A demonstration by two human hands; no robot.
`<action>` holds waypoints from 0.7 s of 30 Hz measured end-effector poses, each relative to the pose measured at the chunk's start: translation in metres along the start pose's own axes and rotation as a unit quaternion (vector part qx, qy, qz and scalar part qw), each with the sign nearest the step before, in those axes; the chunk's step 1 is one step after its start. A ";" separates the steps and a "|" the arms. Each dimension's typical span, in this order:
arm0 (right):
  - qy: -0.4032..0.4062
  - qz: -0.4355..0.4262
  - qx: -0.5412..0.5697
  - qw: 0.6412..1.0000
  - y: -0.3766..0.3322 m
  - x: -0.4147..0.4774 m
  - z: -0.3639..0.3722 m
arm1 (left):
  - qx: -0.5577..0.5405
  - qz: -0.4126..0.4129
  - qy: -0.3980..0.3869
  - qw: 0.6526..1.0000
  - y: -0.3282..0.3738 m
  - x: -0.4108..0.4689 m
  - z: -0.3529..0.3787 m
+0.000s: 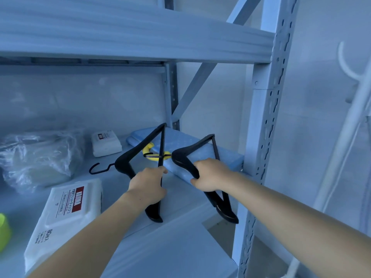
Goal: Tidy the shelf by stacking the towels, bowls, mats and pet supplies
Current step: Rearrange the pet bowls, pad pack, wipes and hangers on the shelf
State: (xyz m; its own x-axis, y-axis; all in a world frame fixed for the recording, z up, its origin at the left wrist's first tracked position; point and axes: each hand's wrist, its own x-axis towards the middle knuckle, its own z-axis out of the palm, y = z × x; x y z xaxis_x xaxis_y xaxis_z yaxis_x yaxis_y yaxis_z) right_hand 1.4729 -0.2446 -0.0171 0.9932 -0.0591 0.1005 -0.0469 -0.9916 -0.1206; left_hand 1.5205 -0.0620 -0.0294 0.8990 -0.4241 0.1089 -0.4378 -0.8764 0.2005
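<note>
Left hand (pixel 147 186) gripping left hanger (pixel 128 157), right hand (pixel 209 175) gripping right hanger (pixel 186 151), mid-frame above shelf (pixel 180 199). Likely stiff, light, slick; tangle-prone at hooks. Best gripped on shoulder arms. Soft blue mat (pixel 190 142) behind.

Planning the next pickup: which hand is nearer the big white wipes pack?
Left. The left hand, gripping a black hanger, is right of the wipes pack; the right hand, gripping another hanger, is farther right by the blue mat.
</note>
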 end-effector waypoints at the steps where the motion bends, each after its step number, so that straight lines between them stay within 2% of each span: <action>1: -0.001 -0.001 0.002 1.000 -0.004 0.000 0.000 | -0.007 -0.008 0.012 1.000 -0.001 -0.001 -0.001; 5: -0.007 -0.015 0.011 1.000 -0.017 -0.002 -0.001 | -0.001 -0.021 0.064 0.998 -0.009 -0.005 -0.008; 21: -0.012 -0.035 0.038 0.999 -0.045 -0.030 0.001 | -0.011 -0.021 0.107 0.994 -0.026 -0.021 -0.012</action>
State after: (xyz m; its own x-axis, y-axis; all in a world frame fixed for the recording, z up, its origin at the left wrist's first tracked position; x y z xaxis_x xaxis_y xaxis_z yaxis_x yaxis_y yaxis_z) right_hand 1.4458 -0.1977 -0.0156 0.9961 0.0138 0.0873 0.0301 -0.9817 -0.1882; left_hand 1.5126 -0.0274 -0.0252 0.8945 -0.3267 0.3051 -0.4021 -0.8863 0.2298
